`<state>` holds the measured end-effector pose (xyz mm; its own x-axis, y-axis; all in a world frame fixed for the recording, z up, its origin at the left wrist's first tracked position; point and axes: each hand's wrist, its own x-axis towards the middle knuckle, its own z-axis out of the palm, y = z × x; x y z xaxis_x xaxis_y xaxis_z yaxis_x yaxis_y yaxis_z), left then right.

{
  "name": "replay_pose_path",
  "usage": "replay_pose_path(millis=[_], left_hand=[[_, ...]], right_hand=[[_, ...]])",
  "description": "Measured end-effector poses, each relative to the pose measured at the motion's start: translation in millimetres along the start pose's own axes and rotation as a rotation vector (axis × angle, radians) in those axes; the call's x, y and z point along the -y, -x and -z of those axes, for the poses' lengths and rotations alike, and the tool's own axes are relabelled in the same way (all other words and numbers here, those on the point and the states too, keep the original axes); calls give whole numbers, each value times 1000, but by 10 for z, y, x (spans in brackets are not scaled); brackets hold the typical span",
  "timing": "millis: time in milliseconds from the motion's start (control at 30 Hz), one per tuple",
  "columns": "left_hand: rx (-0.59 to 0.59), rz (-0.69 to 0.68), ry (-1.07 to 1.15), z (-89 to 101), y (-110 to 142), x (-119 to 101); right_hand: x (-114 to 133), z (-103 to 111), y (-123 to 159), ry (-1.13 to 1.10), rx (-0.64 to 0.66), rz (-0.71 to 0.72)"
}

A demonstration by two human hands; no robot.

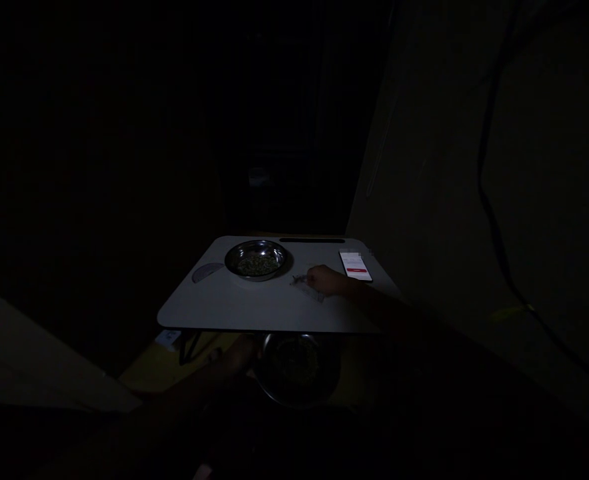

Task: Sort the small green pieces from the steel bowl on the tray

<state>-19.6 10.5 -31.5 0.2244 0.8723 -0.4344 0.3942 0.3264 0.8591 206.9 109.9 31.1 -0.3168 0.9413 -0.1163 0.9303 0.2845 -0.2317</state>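
Where the right hand (pixel 324 280) pinches wispy material (pixel 308 289), shiny round bowl (pixel 256 261), smooth tabletop (pixel 254 307).

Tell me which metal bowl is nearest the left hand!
The lower metal bowl, seen below the white table, beside the left hand; the other metal bowl sits on the table.

Room (pixel 284 120) nearly black. Pale wall (pixel 439 173) at right, dark cable (pixel 489 213) hanging down it. White table (pixel 254 307), black-edged, dimly lit, above yellowish surface (pixel 157 365). Pale slanted panel (pixel 39 353) lower left.
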Motion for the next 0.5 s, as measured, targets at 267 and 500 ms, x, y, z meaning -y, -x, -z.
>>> replay_pose_path(millis=[267,500], left_hand=[[-36,33,27,-19,28,-62],[-33,41,2,-16,30,-56]], right_hand=[[51,-14,-25,-112,80,-107],[52,-7,1,-173,82,-151]])
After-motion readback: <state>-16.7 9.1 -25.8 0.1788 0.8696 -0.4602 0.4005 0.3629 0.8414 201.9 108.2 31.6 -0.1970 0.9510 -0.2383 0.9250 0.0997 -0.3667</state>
